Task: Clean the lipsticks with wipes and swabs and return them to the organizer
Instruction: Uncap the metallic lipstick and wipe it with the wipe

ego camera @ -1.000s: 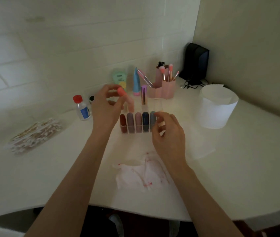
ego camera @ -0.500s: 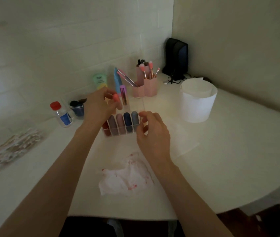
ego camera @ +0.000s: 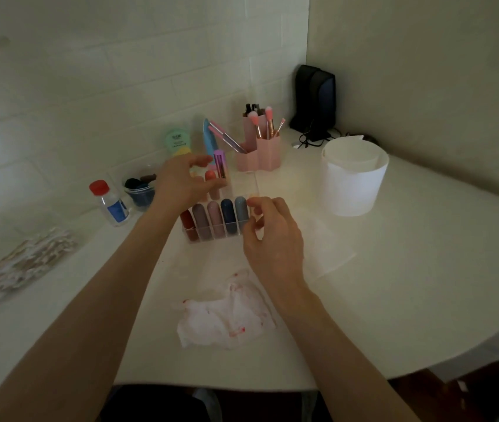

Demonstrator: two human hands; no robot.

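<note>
The clear organizer (ego camera: 211, 236) stands mid-table (ego camera: 394, 284). Its front row holds five lipsticks (ego camera: 214, 216) upright – dark red, mauve, pink, navy, grey-blue. The left hand (ego camera: 181, 184) grasps a coral lipstick (ego camera: 210, 178) in the back row, just beside a purple one (ego camera: 220, 164). The right hand (ego camera: 272, 239) pinches the organizer's right end. Behind, a pink holder (ego camera: 260, 153) carries brushes – a small clear cup (ego camera: 140, 193) holds dark sponges. A stained wipe (ego camera: 226, 318) lies near the table's front edge.
</note>
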